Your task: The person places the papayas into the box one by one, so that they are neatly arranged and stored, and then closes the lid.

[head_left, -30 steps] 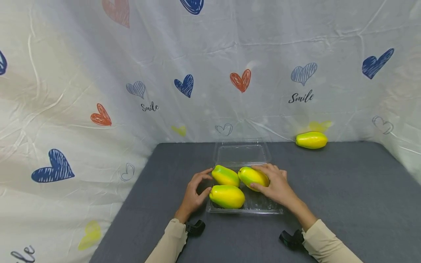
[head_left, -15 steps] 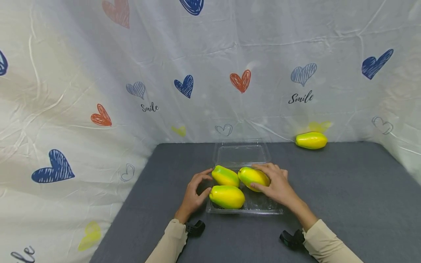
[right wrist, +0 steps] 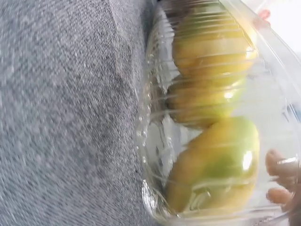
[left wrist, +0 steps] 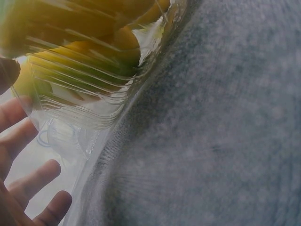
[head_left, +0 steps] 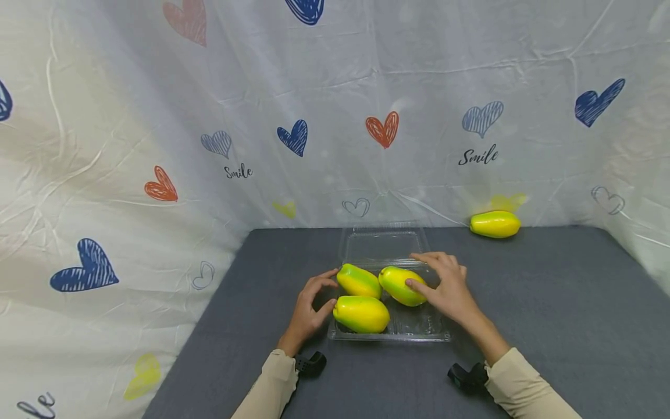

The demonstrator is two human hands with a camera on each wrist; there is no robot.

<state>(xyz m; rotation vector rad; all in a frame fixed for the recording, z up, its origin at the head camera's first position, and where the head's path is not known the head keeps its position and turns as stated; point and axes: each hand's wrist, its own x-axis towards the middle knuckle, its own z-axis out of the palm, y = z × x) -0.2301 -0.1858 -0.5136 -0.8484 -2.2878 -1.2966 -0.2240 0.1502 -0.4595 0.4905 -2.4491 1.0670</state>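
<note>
Three yellow-green papayas lie in a clear plastic clamshell box (head_left: 413, 336): an upper left papaya (head_left: 359, 281), a front left papaya (head_left: 362, 314) and a right papaya (head_left: 400, 286). My left hand (head_left: 307, 311) stays at the box's left side, its thumb and index finger spread by the rim; in the left wrist view its fingers (left wrist: 40, 181) are apart. Beside the right papaya is my right hand (head_left: 451, 293), its fingers extended and spread, holding nothing. The right wrist view shows the papayas (right wrist: 214, 165) through the box wall, with right fingertips (right wrist: 281, 195) beyond.
The box's transparent lid (head_left: 384, 244) lies folded back behind it. Another papaya (head_left: 495, 224) rests at the back right of the dark grey table (head_left: 549, 302), against the heart-printed curtain (head_left: 335, 75).
My right hand has let go of the right papaya and drawn back up and to the right. That papaya stays in the box. My left hand has not moved.
</note>
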